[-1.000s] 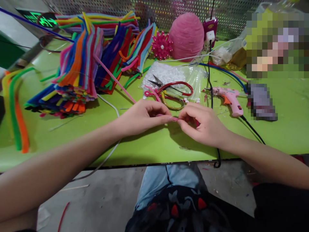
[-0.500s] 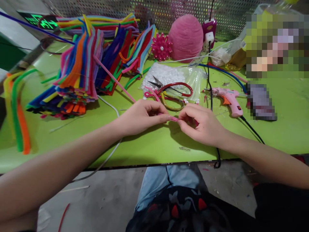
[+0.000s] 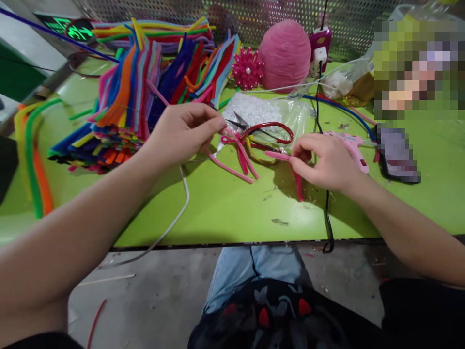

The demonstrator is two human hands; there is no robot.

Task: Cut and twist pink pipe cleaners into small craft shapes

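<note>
My right hand (image 3: 323, 157) pinches a short pink pipe cleaner (image 3: 276, 155), folded or paired, with one end pointing left and a darker pink end hanging down. Fingers together, my left hand (image 3: 187, 131) is at the left edge of a clear bag of white beads (image 3: 250, 109); what is in its fingertips, if anything, is too small to tell. Below it, loose pink pipe cleaner pieces (image 3: 232, 170) lie on the green table. Between the hands are scissors (image 3: 269, 130) with red and yellow handles, resting partly on the bag.
Bundles of coloured pipe cleaners (image 3: 123, 102) fill the left. Behind stand a pink flower (image 3: 248, 69), a pink wrapped dome (image 3: 285, 55) and a power adapter (image 3: 320, 51). A pink glue gun (image 3: 354, 148), partly behind my right hand, and a phone (image 3: 397, 152) lie right; cables cross the table.
My hands have moved apart: the left went up and left to the bead bag, the right shifted right, keeping the pink pipe cleaner. More loose pink pieces are now visible between them.
</note>
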